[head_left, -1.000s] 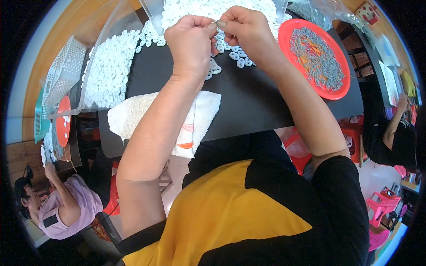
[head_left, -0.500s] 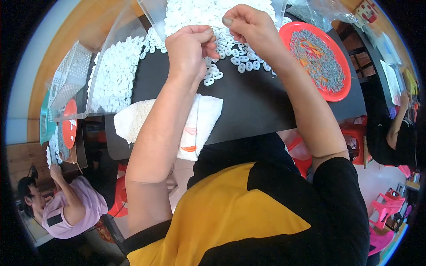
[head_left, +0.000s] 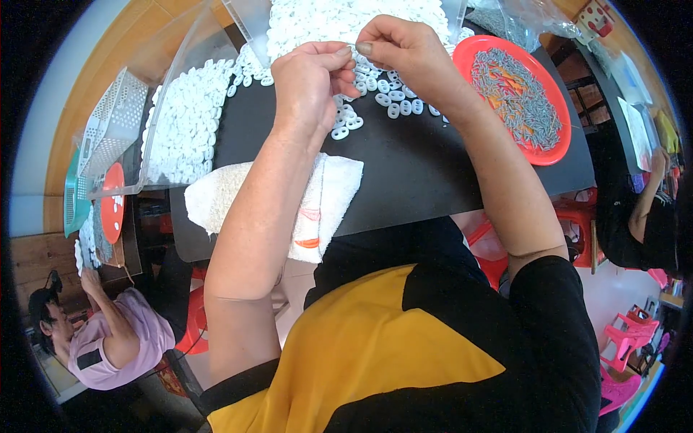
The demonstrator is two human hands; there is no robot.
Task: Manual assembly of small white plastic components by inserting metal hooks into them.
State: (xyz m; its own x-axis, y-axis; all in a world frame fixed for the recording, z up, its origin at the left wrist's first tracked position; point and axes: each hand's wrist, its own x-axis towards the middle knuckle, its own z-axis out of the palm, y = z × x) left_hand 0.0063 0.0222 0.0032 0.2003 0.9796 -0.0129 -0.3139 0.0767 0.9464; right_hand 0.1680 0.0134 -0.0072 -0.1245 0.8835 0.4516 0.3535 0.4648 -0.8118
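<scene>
Over the far side of the dark table, my left hand (head_left: pixel 310 79) is closed, thumb and forefinger pinched together. Its fingers hide whatever small piece they hold. My right hand (head_left: pixel 408 58) is pinched too, its fingertips almost touching those of the left. Something tiny may sit between them, but I cannot make it out. Below and behind both hands lie loose white oval pieces with two holes (head_left: pixel 393 110). A red plate (head_left: pixel 563 137) of small grey screws (head_left: pixel 530 101) stands just right of my right hand.
A clear bin (head_left: pixel 245 27) heaped with white pieces stands ahead; another pile of white pieces (head_left: pixel 189 119) fills a clear bin at left. A white towel (head_left: pixel 336 184) lies under my left forearm. One person (head_left: pixel 119 332) works at left, another (head_left: pixel 639 224) at right.
My right hand has come left and slightly nearer, closing the gap to my left fingertips. The left hand has barely moved.
</scene>
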